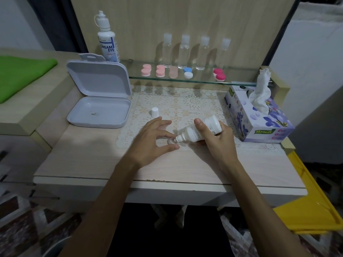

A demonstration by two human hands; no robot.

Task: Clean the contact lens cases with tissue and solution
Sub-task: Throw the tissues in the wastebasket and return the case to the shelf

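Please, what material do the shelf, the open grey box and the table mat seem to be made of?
Shelf: glass, clear with a greenish edge. Box: likely matte plastic, with moulded rounded corners and a hinge. Mat: white openwork lace pattern, either fabric or vinyl; the look leaves it open.

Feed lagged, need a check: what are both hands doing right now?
Left hand: fingers curled around a small clear lens case on the table.
Right hand: gripping the white solution bottle, tipped nozzle-down toward the case.

White solution bottle (201, 130) uncapped, tilted, nozzle down-left over small clear lens case (171, 141) on table.
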